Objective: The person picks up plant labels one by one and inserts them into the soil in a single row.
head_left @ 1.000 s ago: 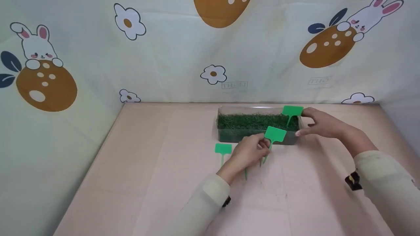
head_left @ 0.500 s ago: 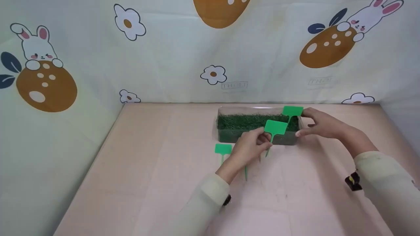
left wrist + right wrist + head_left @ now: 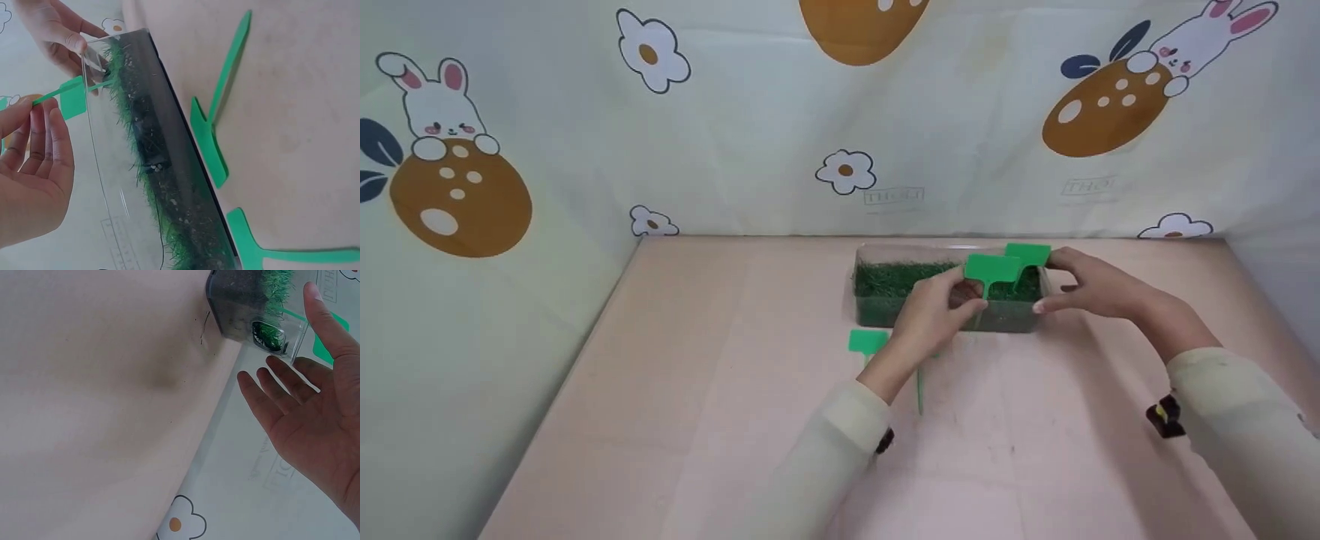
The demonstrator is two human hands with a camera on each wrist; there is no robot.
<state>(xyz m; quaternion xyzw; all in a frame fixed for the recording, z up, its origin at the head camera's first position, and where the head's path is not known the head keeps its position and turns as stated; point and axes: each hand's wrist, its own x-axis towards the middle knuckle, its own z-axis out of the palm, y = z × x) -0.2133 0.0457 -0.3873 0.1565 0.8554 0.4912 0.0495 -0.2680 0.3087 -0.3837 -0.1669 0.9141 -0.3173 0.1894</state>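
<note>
- Head view: the left hand (image 3: pixel 930 311) pinches the stem of the held marker (image 3: pixel 991 268) between thumb and fingertips, its green plate uppermost, in front of the right half of the planter box (image 3: pixel 877 311).
- Left wrist view agrees on the pinch; the other fingers bend loosely and seem to hold nothing.
- The right hand (image 3: pixel 1099 285) is at the box's right end, fingers spread in the right wrist view, thumb at the front corner. It probably steadies the box, though how firmly it presses I cannot tell.
- One standing marker (image 3: pixel 1031 253) rises from the grass (image 3: pixel 892 276) at that same end, its stem seen through the clear wall; from the head, the held plate overlaps it.
- Two more markers lie on the table (image 3: pixel 780 315) in front of the box: a first loose marker (image 3: pixel 209 147) and a second loose marker (image 3: pixel 246 239), apart from each other and out of either hand's grasp.
- Step in hand, as I judge it: bringing the held marker over the front wall to stand it beside the first one. Whether its tip is inside that wall is unclear.
- Next move calls for getting the tip clear of the rim, keeping the stem upright and a little left of its neighbour, then pushing straight down while the box is braced.
</note>
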